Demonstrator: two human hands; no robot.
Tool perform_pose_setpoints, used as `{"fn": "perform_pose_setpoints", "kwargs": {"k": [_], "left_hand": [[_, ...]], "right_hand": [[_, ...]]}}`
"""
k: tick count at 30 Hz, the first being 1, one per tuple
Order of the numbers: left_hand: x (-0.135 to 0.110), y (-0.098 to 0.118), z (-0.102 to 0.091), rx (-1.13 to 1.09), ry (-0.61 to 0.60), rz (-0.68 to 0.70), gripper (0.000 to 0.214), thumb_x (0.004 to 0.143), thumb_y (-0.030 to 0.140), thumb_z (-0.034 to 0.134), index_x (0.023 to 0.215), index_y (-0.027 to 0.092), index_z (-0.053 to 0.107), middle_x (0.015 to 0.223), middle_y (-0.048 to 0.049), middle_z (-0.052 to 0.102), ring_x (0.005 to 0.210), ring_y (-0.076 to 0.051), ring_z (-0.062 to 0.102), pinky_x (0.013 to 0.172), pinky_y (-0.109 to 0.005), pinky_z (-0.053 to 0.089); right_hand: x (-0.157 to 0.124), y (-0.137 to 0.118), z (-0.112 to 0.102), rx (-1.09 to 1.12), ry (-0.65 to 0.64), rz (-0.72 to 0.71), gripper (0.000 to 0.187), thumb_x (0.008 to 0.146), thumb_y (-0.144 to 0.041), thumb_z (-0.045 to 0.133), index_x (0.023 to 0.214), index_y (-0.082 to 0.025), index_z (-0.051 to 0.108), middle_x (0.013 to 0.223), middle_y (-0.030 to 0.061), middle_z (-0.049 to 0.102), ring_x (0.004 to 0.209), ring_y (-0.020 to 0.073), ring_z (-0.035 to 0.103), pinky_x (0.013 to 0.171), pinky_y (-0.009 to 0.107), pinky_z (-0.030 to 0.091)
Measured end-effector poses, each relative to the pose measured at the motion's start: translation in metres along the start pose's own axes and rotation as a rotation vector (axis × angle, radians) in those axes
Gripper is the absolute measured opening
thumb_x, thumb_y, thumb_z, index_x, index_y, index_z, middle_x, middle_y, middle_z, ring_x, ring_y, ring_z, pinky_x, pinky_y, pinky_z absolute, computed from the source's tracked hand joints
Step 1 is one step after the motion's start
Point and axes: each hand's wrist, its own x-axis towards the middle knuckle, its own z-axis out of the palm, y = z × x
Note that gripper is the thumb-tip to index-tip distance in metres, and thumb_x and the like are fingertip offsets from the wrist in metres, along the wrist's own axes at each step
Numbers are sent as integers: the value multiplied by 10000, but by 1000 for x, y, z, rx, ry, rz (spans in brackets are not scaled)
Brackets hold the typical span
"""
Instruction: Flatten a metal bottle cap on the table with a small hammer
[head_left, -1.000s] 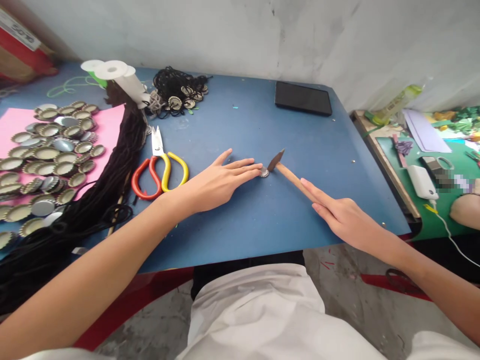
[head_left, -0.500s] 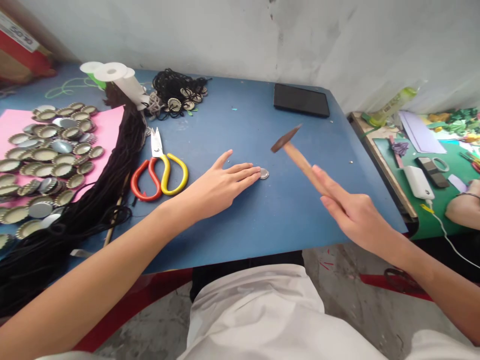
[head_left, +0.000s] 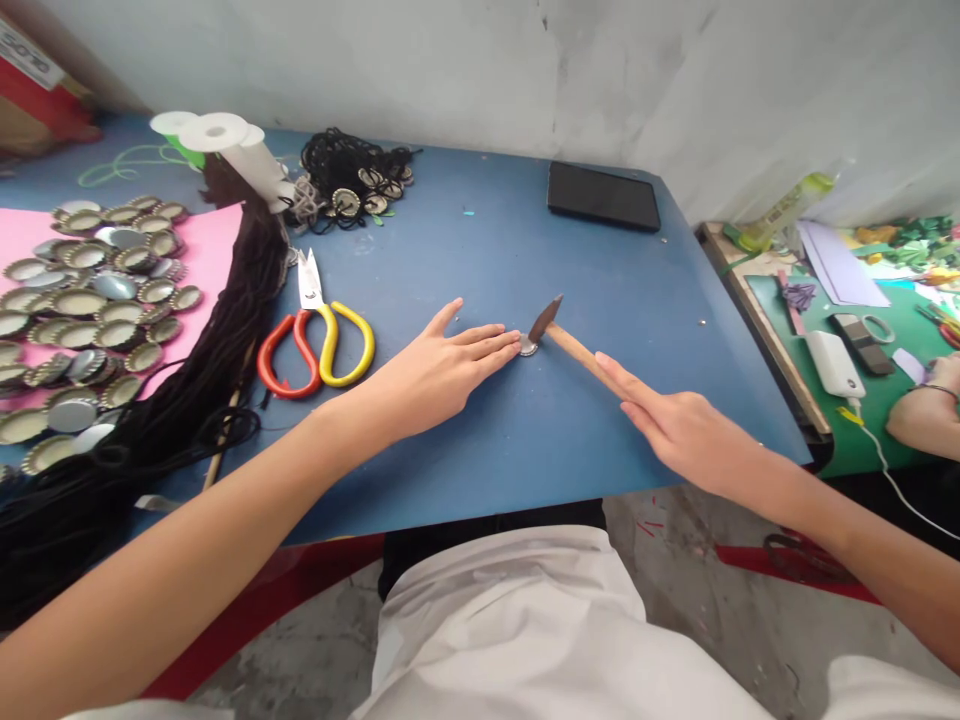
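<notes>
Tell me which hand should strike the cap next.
Right, probably: the right hand grips the hammer, its head at the bottle cap; the left hand lies flat, fingertips beside it.

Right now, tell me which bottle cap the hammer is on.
The lone cap under the hammer, at the fingertips of the left hand; the rest lie on the pink sheet or among the black cords.

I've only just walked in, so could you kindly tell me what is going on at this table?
The person's right hand grips a small hammer by its wooden handle, with the head down on a single bottle cap on the blue table. The left hand lies flat, fingertips at that cap's edge. To its left lie scissors, black cord and a heap of caps on a pink sheet.
</notes>
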Motion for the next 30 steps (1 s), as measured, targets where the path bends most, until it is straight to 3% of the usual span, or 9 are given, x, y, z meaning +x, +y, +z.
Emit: {"fn": "perform_pose_setpoints", "kwargs": {"k": [4,8,11,13,17,21,23,25,30], "left_hand": [[0,1,-1,0,-18,-16,837,967,-54,382,1757,193,508,1782,-104,520,1691,-278,492,1460,-695,116],[0,1,-1,-7,-8,-9,825,983,-40,397,1763,208,504,1770,-110,537,1692,-287,490,1459,-697,116],[0,2,-1,-1,-6,-13,824,991,-45,366,1767,199,494,1770,-111,537,1687,-288,497,1453,-715,127],[-1,2,-1,12,1,-8,822,993,-48,361,1761,208,504,1773,-103,536,1690,-287,494,1452,-722,130],[-1,2,-2,57,14,0,781,991,-45,394,1716,185,568,1750,-123,574,1691,-309,492,1451,-718,162],[-1,1,-1,68,24,2,785,985,-54,407,1714,188,572,1731,-131,599,1662,-311,532,1450,-716,179],[-1,0,-1,56,25,8,792,986,-53,398,1719,194,564,1734,-123,593,1669,-310,523,1446,-729,170],[-2,0,-1,44,19,10,787,988,-49,391,1720,185,562,1735,-124,584,1677,-313,511,1442,-743,159],[-3,-1,0,39,7,-6,802,987,-59,371,1737,175,534,1753,-116,557,1689,-303,494,1449,-728,137]], "right_hand": [[2,4,-4,25,124,27,657,1216,-423,380,1856,-284,337,829,38,839,538,229,671,625,342,557],[-1,6,-5,4,-3,5,655,1206,-398,391,1850,-284,358,788,25,827,554,255,721,593,331,535],[-3,4,-4,33,81,19,656,1211,-410,393,1857,-309,337,959,65,879,667,253,776,665,340,578],[-2,2,-2,48,107,34,667,1209,-408,383,1862,-285,322,881,56,860,607,241,736,619,332,555],[-1,2,0,0,-14,7,661,1202,-395,383,1850,-263,356,627,-29,723,436,206,585,533,303,464],[-2,4,-1,19,132,10,659,1195,-404,383,1845,-294,373,864,35,850,537,221,654,617,337,553],[-2,3,-1,8,84,-20,660,1176,-372,408,1834,-326,401,942,43,875,558,233,678,604,343,547],[-1,3,-2,-4,10,-53,662,1168,-358,432,1830,-338,409,912,25,870,526,223,658,573,330,515],[0,3,-4,43,73,0,639,1199,-367,404,1831,-269,406,722,-2,792,488,194,607,571,305,494]]}}
